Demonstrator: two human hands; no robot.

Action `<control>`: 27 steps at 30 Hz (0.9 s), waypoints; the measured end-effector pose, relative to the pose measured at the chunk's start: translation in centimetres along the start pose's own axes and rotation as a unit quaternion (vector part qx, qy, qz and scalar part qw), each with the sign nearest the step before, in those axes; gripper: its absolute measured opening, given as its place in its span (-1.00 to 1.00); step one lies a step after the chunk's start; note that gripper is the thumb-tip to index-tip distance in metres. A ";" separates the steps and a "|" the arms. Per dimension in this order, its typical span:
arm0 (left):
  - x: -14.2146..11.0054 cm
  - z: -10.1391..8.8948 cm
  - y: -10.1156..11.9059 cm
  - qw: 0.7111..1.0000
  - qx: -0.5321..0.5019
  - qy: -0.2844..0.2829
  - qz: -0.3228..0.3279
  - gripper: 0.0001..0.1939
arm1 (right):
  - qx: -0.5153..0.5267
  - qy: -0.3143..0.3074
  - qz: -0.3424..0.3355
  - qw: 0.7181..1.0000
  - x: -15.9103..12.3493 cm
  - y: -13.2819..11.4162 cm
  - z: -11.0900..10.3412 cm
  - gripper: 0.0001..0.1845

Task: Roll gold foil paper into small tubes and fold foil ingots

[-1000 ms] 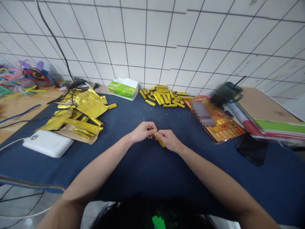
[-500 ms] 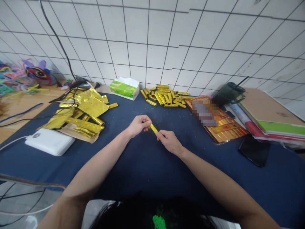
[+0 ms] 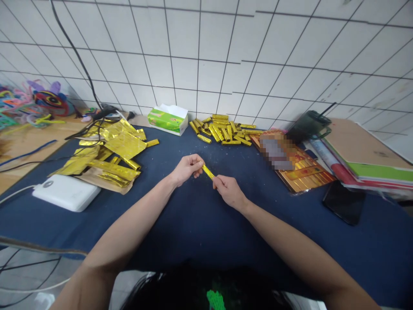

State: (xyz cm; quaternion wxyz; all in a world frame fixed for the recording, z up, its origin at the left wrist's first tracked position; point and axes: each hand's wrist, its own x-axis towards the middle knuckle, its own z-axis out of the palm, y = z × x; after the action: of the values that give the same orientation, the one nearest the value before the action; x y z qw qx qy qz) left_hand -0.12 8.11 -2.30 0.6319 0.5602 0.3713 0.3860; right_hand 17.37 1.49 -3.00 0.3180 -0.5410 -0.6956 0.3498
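- Gold strip [image 3: 208, 171] spans the gap between left hand [image 3: 187, 168] and right hand [image 3: 230, 191]; long axis slants from left fingertips, rightward and toward the body.
- Left pinches far end, right pinches near end; both touch it, neither nearer.
- Gold pile [image 3: 222, 131]: beyond both hands, well apart.
- Tissue pack [image 3: 167, 120]: beyond left hand, a bit left.
- Gold sheets [image 3: 125, 145], white device [image 3: 66, 193]: off left of left hand.
- Orange-gold packet [image 3: 305, 174], dark phone [image 3: 343, 202]: right of right hand.
- Side items well apart, not blocking the strip.
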 end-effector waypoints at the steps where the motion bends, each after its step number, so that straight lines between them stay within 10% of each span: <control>1: 0.0 0.0 0.0 1.000 0.001 0.001 -0.005 -0.69 | -0.017 0.007 -0.003 1.000 0.0 0.0 0.0 -0.60; 13: -0.1 0.6 0.3 0.998 0.035 0.044 -0.015 -0.76 | -0.070 0.034 -0.025 0.997 -0.2 -0.2 -0.1 -0.62; 27: -0.1 -0.3 1.2 0.999 -0.006 0.018 -0.032 -0.87 | 0.103 0.077 0.026 0.991 0.6 1.3 -0.2 -0.62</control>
State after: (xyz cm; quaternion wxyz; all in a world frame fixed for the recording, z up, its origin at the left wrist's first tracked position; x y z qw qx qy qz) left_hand -0.52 8.19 -1.15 0.6405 0.5371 0.3981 0.3780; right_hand 18.08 2.33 -3.91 0.4154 -0.5484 -0.6152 0.3851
